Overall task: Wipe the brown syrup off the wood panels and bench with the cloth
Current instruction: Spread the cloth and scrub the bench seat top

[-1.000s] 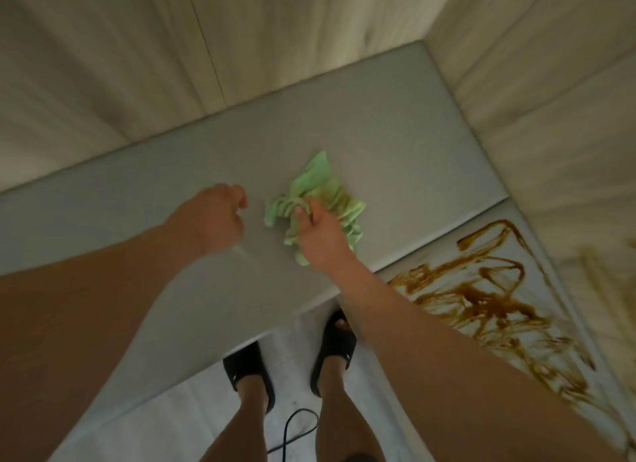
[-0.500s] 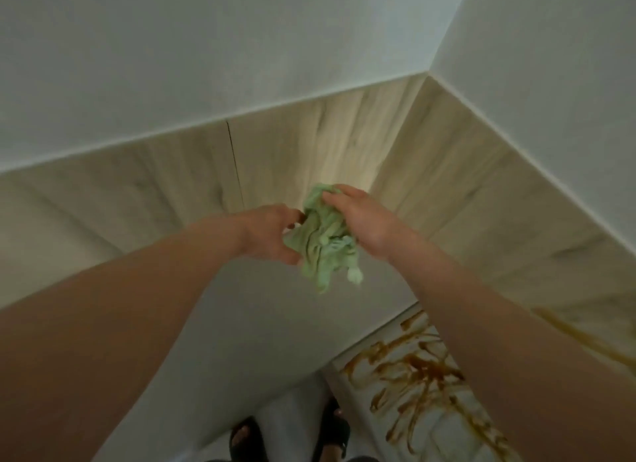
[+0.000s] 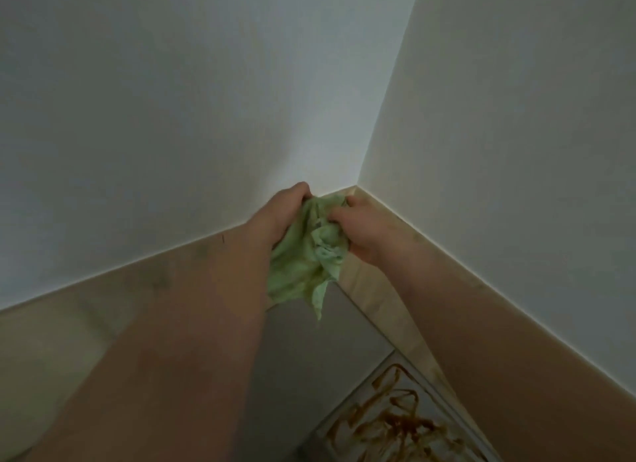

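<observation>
We hold the green cloth (image 3: 303,265) in both grips, raised in front of the room corner. The left grip (image 3: 278,217) clenches the cloth's upper left edge, with its fingers curled over the fabric. The right grip (image 3: 364,231) grasps the bunched upper right part, with thumb and fingers folded into it. The two grips sit close together, with only the cloth between them.

The cloth hangs crumpled below the grips, and one pointed tail dangles lowest. Behind the grips, the top edge of the wood panels (image 3: 86,324) meets the white wall (image 3: 172,117). Below the grips lies the grey bench (image 3: 309,358). Further down, to the right of the right grip, brown syrup (image 3: 389,423) streaks a paler bench section in loops. Left of the left grip, faint dark smudges mark the panel. They are too blurred for us to identify.
</observation>
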Action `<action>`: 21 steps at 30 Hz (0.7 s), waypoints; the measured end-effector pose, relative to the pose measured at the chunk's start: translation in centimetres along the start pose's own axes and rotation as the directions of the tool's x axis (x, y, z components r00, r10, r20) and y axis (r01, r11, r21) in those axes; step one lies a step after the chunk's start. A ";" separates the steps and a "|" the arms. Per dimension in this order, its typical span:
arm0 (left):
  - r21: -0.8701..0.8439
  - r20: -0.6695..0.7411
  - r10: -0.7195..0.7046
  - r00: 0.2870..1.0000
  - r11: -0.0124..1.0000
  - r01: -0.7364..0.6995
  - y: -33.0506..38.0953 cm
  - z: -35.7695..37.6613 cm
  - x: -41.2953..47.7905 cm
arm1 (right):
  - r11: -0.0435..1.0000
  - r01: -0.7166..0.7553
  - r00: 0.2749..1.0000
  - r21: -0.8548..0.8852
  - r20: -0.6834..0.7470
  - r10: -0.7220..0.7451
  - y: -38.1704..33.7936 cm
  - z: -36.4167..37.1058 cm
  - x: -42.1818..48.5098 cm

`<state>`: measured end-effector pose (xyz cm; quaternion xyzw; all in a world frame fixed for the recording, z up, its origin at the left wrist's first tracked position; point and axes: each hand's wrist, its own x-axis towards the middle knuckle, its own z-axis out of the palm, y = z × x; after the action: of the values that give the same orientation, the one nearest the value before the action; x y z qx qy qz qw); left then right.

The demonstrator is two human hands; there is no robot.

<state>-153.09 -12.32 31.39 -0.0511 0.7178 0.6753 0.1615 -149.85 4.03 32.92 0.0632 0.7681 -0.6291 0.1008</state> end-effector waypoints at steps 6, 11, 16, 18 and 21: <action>-0.221 0.073 0.074 0.995 0.974 -0.057 2.1 6.9 -1.9 | 0.999 0.037 0.978 0.024 -0.205 -0.031 -1.6 -5.3 -2.9; -0.071 0.089 0.217 0.972 0.975 -0.211 4.4 9.7 -4.2 | 0.989 0.100 0.951 -0.112 -0.282 -0.128 -1.1 -11.1 -4.7; -0.095 -0.029 0.204 0.979 0.974 -0.206 6.9 13.4 -7.5 | 0.957 0.261 0.955 -0.126 -0.113 -0.275 -1.3 -15.6 -7.1; -0.077 -0.001 0.236 0.972 0.969 -0.235 7.7 15.1 -9.0 | 0.927 0.345 0.938 -0.148 0.016 -0.347 -0.9 -17.5 -7.7; -0.028 -0.026 0.298 0.954 0.954 -0.299 8.2 17.2 -10.9 | 0.898 0.399 0.917 -0.183 0.097 -0.387 -0.7 -20.5 -9.0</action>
<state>-142.45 3.70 41.89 0.0479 0.7082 0.7027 0.0492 -142.82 24.24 39.58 -0.1220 0.8209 -0.5580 -0.0001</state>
